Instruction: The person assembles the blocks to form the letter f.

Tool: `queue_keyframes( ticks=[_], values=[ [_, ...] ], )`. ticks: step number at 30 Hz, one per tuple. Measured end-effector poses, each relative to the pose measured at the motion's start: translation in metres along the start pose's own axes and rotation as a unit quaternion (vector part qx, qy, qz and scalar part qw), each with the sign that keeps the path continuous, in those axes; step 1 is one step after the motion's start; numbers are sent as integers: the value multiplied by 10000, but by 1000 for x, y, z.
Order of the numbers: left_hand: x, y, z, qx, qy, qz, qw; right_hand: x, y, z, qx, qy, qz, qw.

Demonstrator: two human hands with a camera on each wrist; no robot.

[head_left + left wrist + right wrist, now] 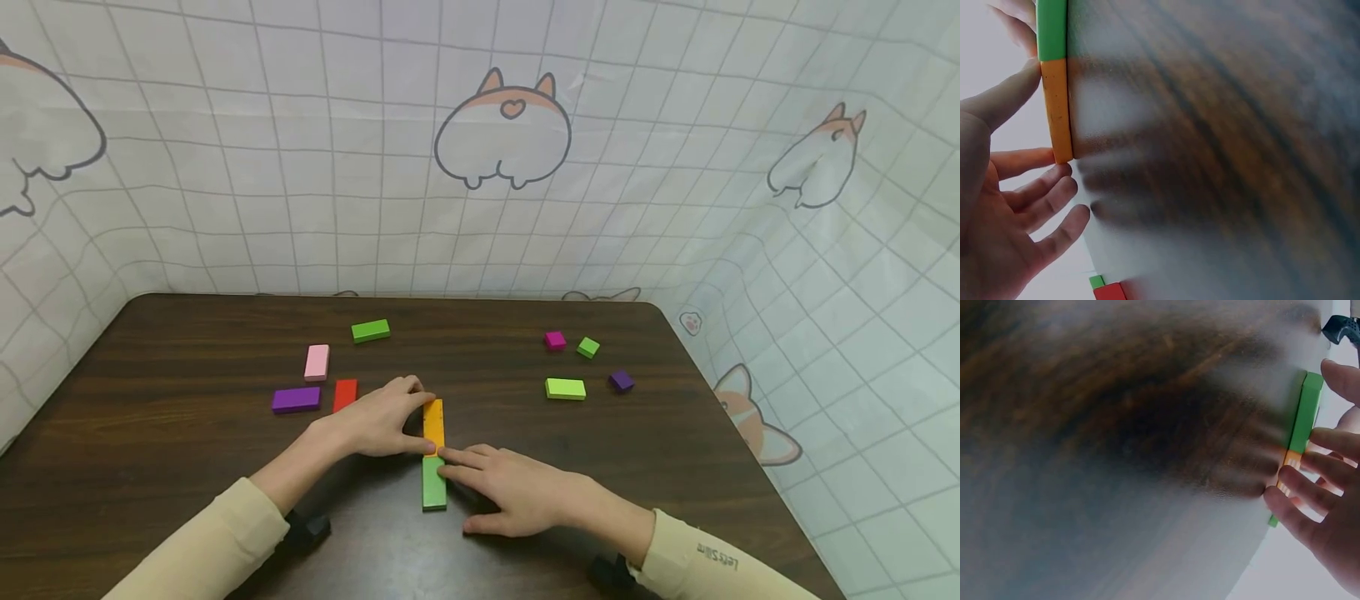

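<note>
An orange block [433, 423] and a green block [434, 485] lie end to end in a line on the dark wooden table. My left hand [378, 421] spans the orange block from its left side. Its thumb touches near the joint and its fingertips reach the far end, as the orange block [1056, 112] shows in the left wrist view. From the right side, my right hand [521, 487] rests loosely spread fingers at the joint and along the edge of the green block [1305, 415]. Its thumb is held apart, near the table.
Left of the line lie a red block [345, 393], a purple block [296, 400], a pink block [317, 362] and another green block [371, 331]. At right are a lime block [566, 389] and small magenta [555, 340], green [588, 347] and dark purple [621, 382] blocks.
</note>
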State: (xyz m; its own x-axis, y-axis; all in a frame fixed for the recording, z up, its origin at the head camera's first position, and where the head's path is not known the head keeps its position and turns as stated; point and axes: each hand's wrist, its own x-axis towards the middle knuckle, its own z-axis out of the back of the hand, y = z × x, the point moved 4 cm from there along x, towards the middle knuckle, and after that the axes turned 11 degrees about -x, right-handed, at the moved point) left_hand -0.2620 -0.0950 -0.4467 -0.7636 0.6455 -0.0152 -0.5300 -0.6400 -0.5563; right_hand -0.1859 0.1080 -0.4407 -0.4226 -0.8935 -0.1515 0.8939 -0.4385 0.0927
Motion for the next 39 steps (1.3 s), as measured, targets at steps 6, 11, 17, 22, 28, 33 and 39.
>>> queue_keyframes(
  ticks=[6,11,17,22,28,33,39],
  values=[
    [-1,0,0,-52,3,-21,10000,0,0,-1,58,33,-13,10000],
    [-1,0,0,-60,24,-13,10000,0,0,-1,54,35,-27,10000],
    [-1,0,2,-75,113,3,9999,0,1,-1,55,58,-19,10000],
    [-6,1,10,-258,16,-30,9997,0,1,0,27,95,-11,10000],
    [-13,13,25,-149,-309,-111,9994,-1,0,1,0,74,21,10000],
    [-25,34,39,23,-575,42,9983,-1,-1,0,42,42,72,10000],
    [-39,57,52,-52,-605,187,9980,-1,0,-1,17,48,70,10000]
  ],
)
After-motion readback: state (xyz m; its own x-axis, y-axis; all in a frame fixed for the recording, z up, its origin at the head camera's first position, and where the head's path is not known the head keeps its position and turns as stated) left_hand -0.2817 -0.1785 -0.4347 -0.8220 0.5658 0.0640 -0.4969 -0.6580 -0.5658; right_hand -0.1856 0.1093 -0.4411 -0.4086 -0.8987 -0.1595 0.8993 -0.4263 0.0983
